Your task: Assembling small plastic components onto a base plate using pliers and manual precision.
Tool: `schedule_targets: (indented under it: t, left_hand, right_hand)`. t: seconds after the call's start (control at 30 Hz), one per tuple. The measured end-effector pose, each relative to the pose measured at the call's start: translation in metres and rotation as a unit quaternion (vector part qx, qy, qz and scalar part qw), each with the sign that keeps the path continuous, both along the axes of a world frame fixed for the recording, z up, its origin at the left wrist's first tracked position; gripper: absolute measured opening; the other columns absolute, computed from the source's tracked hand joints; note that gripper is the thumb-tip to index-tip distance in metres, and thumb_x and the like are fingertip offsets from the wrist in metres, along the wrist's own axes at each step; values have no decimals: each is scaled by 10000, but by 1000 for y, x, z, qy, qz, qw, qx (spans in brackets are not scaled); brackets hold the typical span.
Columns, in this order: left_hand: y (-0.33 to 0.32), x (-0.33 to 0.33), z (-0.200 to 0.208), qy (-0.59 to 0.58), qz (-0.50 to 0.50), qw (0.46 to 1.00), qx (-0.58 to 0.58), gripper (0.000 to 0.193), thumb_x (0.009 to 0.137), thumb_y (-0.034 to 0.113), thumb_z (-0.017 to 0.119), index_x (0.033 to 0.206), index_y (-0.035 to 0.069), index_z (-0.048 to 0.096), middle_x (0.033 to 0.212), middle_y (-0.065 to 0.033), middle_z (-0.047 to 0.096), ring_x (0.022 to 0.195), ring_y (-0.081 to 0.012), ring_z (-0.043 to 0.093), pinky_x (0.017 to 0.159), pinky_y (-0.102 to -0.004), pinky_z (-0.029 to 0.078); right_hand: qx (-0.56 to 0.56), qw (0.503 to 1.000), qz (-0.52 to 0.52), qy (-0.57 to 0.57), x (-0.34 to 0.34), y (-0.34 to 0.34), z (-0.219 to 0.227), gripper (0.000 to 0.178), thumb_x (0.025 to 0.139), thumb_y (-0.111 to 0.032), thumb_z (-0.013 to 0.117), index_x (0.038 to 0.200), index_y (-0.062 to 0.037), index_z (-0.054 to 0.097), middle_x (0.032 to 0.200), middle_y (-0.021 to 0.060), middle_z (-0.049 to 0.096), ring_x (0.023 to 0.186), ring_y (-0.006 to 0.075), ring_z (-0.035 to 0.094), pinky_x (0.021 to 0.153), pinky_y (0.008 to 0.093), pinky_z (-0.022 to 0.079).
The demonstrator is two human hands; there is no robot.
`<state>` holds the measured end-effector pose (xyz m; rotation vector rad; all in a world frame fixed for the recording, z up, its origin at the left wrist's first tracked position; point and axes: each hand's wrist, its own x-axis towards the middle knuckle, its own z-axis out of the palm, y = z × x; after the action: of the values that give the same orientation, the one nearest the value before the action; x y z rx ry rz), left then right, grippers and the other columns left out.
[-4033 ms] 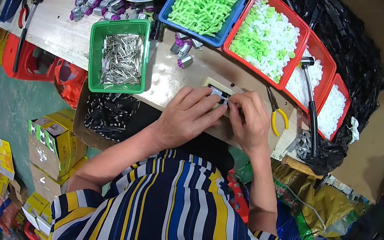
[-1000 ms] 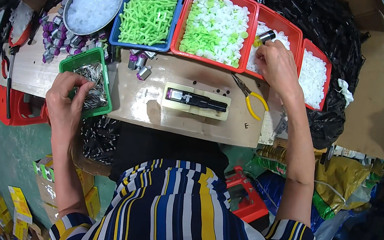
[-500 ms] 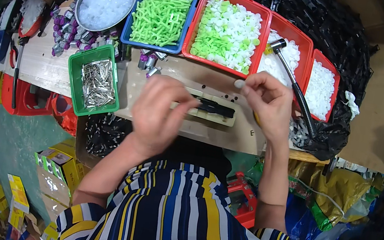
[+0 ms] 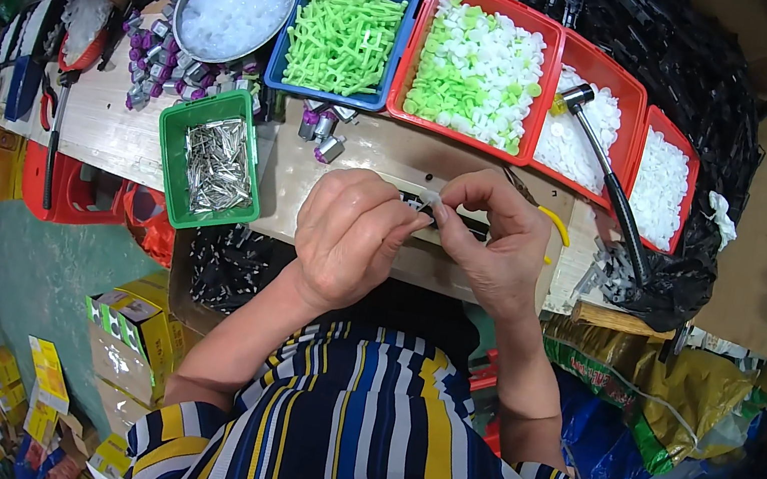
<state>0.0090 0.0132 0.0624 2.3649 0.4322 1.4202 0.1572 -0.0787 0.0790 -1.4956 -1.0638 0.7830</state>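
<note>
As seen in the head view, the lot is laid out on a bench (image 4: 283, 184), with both hands at its near middle. Left hand (image 4: 343, 238): over the left part of a cream block (image 4: 403, 184), fingers bent, tips near the right hand's; whether they grip anything, cannot tell. Right hand (image 4: 499, 244): thumb and forefinger clamped on a small whitish piece (image 4: 429, 197), above the block. Black part (image 4: 475, 225): one, lying in the block, partly hidden by the hands. Pliers (image 4: 556, 226): yellow-handled, just beyond the right hand, partly covered. Green bin (image 4: 175, 166): metal pins (image 4: 216, 166), left of the hands. Blue bin (image 4: 327, 94): bright green pieces (image 4: 348, 41). Three red bins (image 4: 456, 138): white bits, green ones mixed into the largest. Hammer (image 4: 616, 182): black-handled, head over the middle red bin.
</note>
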Motion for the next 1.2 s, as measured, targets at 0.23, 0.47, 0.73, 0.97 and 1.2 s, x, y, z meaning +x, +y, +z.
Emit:
schedule_targets:
  t: [0.23, 0.47, 0.73, 0.97, 1.2]
  left_hand:
    - [3, -4, -8, -11, -7, 1000, 4, 218, 716, 52, 795, 889, 30, 665, 831, -86, 610, 753, -272, 606, 626, -354, 485]
    - [6, -12, -1, -1, -51, 974, -221, 295, 688, 79, 827, 928, 4, 675, 872, -116, 640, 805, -280, 617, 703, -352, 495]
    - [19, -11, -1, 79, -181, 939, -282, 339, 720, 162, 813, 1018, 23, 730, 920, -97, 652, 879, -254, 604, 774, -352, 479]
    - [19, -9, -2, 83, -182, 940, -276, 320, 708, 159, 815, 990, 28, 739, 894, -87, 653, 885, -250, 601, 764, -351, 479]
    - [19, -9, -7, 75, -171, 949, -253, 383, 676, 167, 838, 1016, 27, 730, 902, -90, 651, 870, -257, 598, 756, -358, 482]
  right_hand:
    - [52, 997, -3, -64, -9, 4, 6, 100, 788, 51, 683, 876, 41, 638, 849, 61, 654, 791, 125, 604, 747, 253, 484]
    - [114, 979, 18, -170, -3, 5, 6, 129, 724, 63, 705, 830, 28, 641, 801, 94, 655, 740, 193, 635, 682, 284, 504]
    - [121, 972, 63, -190, 4, 0, 2, 154, 718, 61, 714, 851, 10, 657, 819, 96, 668, 751, 212, 651, 673, 303, 516]
    - [131, 968, 52, -209, 5, -3, 0, 170, 720, 60, 724, 873, 6, 672, 829, 102, 673, 753, 219, 655, 678, 308, 518]
    - [126, 956, 43, -260, 3, -6, -5, 236, 692, 28, 766, 900, -42, 681, 852, 82, 674, 769, 255, 660, 690, 339, 492]
